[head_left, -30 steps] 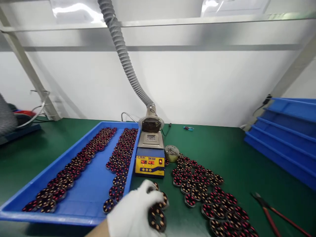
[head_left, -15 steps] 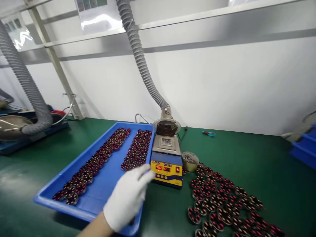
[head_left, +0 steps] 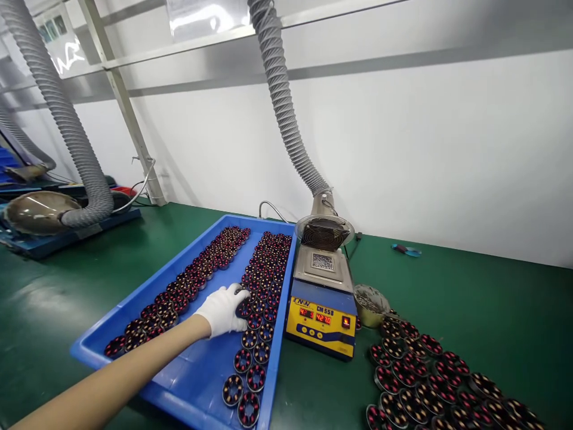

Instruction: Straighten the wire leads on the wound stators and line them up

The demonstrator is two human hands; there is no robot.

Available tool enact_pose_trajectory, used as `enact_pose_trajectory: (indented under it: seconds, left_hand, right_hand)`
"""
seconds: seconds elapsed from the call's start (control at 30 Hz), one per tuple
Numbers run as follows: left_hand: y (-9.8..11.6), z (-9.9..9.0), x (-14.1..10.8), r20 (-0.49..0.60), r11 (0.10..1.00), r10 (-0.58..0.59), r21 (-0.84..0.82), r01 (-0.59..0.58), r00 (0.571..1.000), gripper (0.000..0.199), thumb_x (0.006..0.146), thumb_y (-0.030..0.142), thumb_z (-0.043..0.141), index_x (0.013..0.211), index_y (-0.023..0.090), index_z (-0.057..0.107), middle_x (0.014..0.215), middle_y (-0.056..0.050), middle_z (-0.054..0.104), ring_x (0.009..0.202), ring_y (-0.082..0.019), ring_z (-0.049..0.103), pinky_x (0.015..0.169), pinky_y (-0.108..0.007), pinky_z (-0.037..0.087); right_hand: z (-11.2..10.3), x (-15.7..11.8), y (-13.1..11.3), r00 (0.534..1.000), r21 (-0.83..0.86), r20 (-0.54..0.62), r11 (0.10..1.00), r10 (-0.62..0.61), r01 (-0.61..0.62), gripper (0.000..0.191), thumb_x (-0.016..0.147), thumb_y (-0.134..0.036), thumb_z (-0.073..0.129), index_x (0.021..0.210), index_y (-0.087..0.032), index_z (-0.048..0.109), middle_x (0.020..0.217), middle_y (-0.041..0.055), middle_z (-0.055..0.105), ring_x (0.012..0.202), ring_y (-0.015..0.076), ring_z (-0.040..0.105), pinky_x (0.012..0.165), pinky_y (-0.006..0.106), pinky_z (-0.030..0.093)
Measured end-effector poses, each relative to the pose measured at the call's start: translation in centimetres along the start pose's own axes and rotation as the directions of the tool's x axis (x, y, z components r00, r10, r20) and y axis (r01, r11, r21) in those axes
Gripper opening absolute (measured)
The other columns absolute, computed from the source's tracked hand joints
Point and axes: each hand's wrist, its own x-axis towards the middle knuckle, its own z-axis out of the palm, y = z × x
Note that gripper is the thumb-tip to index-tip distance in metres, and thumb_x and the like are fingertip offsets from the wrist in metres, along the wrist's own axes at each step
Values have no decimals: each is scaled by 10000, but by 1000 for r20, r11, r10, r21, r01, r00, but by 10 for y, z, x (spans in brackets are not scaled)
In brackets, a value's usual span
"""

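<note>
My left hand (head_left: 224, 310), in a white glove, reaches from the lower left into a blue tray (head_left: 188, 376). Its thumb and fingers are curled around a round, dark motor stator (head_left: 244, 309) with pink and tan coil ends, at the left side of the tray's right-hand group. Part of that stator is hidden by the glove. Several like stators stand close together in this group, and a second band of stators (head_left: 192, 280) runs along the tray's left side. My right hand is out of view.
Right of the tray stands a yellow-and-blue solder pot (head_left: 320, 325) with red digits, under a grey extraction hose (head_left: 286, 107). Beside it are a round tin (head_left: 371, 304) and a spread of stators (head_left: 421, 376) on the green table. Small pliers (head_left: 406, 251) lie farther back.
My left hand has moved from in front of the solder pot, over the tray's near right, back and left onto the stators in the tray. The view has swung slightly left.
</note>
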Motion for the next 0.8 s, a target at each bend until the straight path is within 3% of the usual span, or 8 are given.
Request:
enact_pose_trajectory:
  seconds: [0.1, 0.23, 0.4, 0.53, 0.6, 0.7, 0.77, 0.8]
  left_hand:
    - [-5, -2, 8, 54, 1000, 27, -18, -26, 998, 611, 742, 361, 743, 1249, 199, 443, 1326, -135, 403, 989, -287, 554, 828, -492, 500]
    - [-5, 0, 12, 48, 995, 75, -64, -71, 996, 537, 698, 342, 774, 1137, 174, 516, 1202, -111, 487, 871, -237, 576, 801, -457, 503]
    - [-16, 3, 7, -78, 975, 74, -205, -89, 994, 413, 661, 276, 786, 993, 159, 571, 1069, -74, 542, 820, -211, 570, 784, -422, 496]
    - [-17, -14, -11, -278, 929, 34, -346, -134, 960, 310, 733, 227, 664, 1004, 137, 543, 1045, -80, 547, 987, -242, 543, 900, -425, 448]
    - [4, -27, -28, -356, 900, 64, -382, -207, 932, 361, 731, 223, 596, 1068, 143, 494, 1077, -84, 524, 1020, -227, 533, 944, -382, 426]
    - [61, -41, -55, -327, 832, 298, -371, -411, 897, 440, 566, 238, 711, 972, 271, 547, 1114, 14, 493, 1009, -198, 546, 926, -271, 434]
    - [102, -40, -63, -194, 808, 464, -307, -503, 864, 515, 538, 290, 778, 1003, 347, 563, 1151, 51, 490, 843, -191, 608, 744, -271, 513]
    - [120, -37, -63, -35, 810, 573, -127, -573, 819, 522, 577, 393, 770, 1043, 343, 540, 1168, 19, 478, 778, -216, 622, 670, -316, 534]
  right_hand:
    - [1, 4, 2, 1000, -18, -1, 1000, 1, -1, 327, 831, -439, 436, 732, -397, 745, 657, -55, 699, 807, 241, 695, 480, 295, 482]
    - [-2, 7, -3, 1000, -47, 6, 999, -11, 11, 268, 767, -358, 482, 732, -372, 747, 675, -33, 710, 804, 237, 696, 506, 305, 508]
    - [-10, 10, -13, 999, -78, 18, 996, -41, 42, 364, 810, -340, 396, 720, -379, 747, 674, -41, 704, 880, 231, 687, 535, 305, 515]
    - [-10, 9, -17, 1000, -109, 14, 994, -27, 29, 482, 852, -337, 308, 731, -277, 771, 734, 21, 713, 941, 276, 669, 593, 341, 512]
    - [-8, 6, -16, 1000, -130, 9, 992, -2, 3, 530, 872, -339, 281, 723, -222, 775, 766, 49, 714, 975, 294, 652, 614, 340, 507]
    - [-8, 3, -14, 999, -161, 11, 986, 36, -34, 436, 876, -318, 363, 737, -228, 767, 832, 54, 722, 984, 275, 651, 621, 311, 517]
    - [-9, 3, -13, 999, -179, 25, 983, 48, -43, 452, 894, -309, 346, 727, -241, 760, 837, 40, 721, 982, 250, 655, 611, 284, 520]
    - [-11, 2, -13, 998, -187, 34, 981, 51, -43, 459, 900, -304, 338, 722, -248, 757, 839, 33, 721, 977, 240, 659, 604, 273, 522]
